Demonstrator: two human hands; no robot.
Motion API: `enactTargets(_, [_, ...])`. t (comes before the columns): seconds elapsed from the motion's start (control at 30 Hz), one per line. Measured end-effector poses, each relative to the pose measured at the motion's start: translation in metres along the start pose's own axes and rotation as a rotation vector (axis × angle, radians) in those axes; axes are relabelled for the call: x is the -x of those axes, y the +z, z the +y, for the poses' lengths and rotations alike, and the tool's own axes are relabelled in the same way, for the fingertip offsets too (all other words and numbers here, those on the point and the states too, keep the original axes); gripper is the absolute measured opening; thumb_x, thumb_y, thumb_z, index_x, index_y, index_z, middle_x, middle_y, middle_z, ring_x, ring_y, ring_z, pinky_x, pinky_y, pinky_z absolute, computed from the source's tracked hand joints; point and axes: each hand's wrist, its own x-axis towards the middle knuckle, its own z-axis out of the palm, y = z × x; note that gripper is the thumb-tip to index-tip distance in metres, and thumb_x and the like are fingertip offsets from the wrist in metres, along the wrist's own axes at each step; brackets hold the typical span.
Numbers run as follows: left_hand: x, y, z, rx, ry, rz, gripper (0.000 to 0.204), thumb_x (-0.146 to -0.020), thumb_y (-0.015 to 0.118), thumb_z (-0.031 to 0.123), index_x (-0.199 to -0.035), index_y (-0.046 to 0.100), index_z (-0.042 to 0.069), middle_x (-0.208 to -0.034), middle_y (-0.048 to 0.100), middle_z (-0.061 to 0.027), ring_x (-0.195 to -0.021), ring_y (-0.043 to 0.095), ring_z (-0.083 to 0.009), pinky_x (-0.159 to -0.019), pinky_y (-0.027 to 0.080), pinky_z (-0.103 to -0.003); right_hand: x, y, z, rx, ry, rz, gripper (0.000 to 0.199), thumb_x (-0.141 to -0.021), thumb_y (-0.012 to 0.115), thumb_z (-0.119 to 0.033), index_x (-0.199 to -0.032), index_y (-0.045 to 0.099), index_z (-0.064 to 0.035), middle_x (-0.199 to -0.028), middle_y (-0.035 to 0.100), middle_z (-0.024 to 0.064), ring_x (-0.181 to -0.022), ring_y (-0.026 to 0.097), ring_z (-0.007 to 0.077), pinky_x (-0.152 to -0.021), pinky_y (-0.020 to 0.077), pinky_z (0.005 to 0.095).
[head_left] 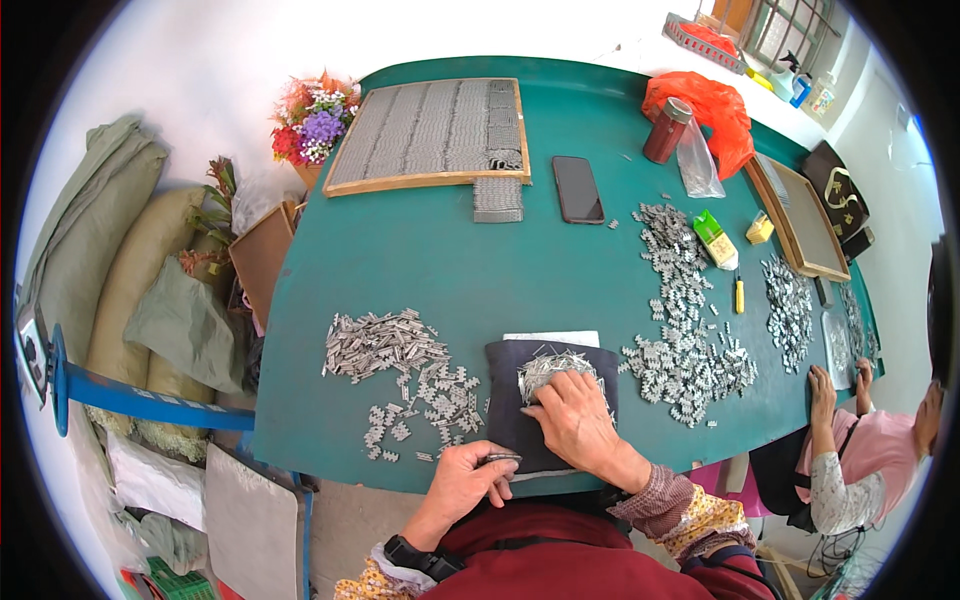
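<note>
My left hand (465, 487) is closed at the table's near edge. A short, dark metal piece (500, 458) is pinched between its thumb and fingers. My right hand (580, 425) reaches down onto a heap of thin silver metal pins (545, 368), its fingertips bunched among them; what they grip is hidden. Under the pins lies a dark folded cloth pad (512, 425) with a white sheet (590, 338) showing behind it. To the left is a pile of small toothed metal links (385, 345), and a larger heap of similar links (690, 370) lies to the right.
A wood-framed tray (420, 130) packed with rows of metal links stands at the back left. Beside it are a phone (578, 190), a red flask (667, 130) and a yellow-handled screwdriver (739, 292). A co-worker's hands (822, 395) rest at the table's right end.
</note>
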Motion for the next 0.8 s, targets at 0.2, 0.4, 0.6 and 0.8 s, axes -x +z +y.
enactTargets(0.2, [0.0,-0.003,0.0,-0.003,0.021,-0.001,0.013,-0.091,0.063,0.004,-0.095,0.068,-0.008,-0.073,0.067,-0.0103,-0.057,0.066,-0.0144,-0.045,0.053,-0.023,-0.006,0.005,-0.005,0.181,-0.038,-0.102,0.012,-0.076,0.065,-0.007,-0.083,0.056,-0.0033,-0.086,0.05,0.0121,-0.082,0.051,0.0282,-0.074,0.0378,0.0404])
enactTargets(0.4, [-0.001,-0.005,0.0,-0.016,0.034,-0.001,0.013,-0.091,0.064,0.004,-0.094,0.068,-0.007,-0.071,0.067,-0.0098,-0.055,0.066,-0.014,-0.045,0.052,-0.023,0.002,0.005,-0.004,0.045,0.057,-0.056,0.016,-0.076,0.06,0.0,-0.091,0.054,-0.0016,-0.088,0.049,0.0152,-0.084,0.05,0.0318,-0.075,0.0402,0.0424])
enactTargets(0.6, [-0.004,0.003,0.008,-0.016,0.045,-0.026,0.011,-0.091,0.064,0.001,-0.096,0.068,-0.008,-0.079,0.067,-0.0118,-0.059,0.067,-0.0167,-0.047,0.054,-0.025,0.007,-0.012,-0.014,-0.214,0.164,-0.028,0.024,-0.08,0.057,0.006,-0.103,0.056,-0.0002,-0.087,0.052,0.0168,-0.083,0.054,0.0353,-0.073,0.0457,0.0437])
enactTargets(0.8, [-0.009,0.017,0.015,-0.05,0.062,-0.03,0.01,-0.091,0.063,0.001,-0.095,0.067,-0.008,-0.076,0.067,-0.0109,-0.059,0.067,-0.0166,-0.047,0.054,-0.025,0.015,-0.025,-0.038,-0.691,0.476,-0.089,0.012,-0.089,0.063,-0.001,-0.099,0.059,0.002,-0.088,0.06,0.014,-0.076,0.065,0.0236,-0.066,0.0512,0.0338])
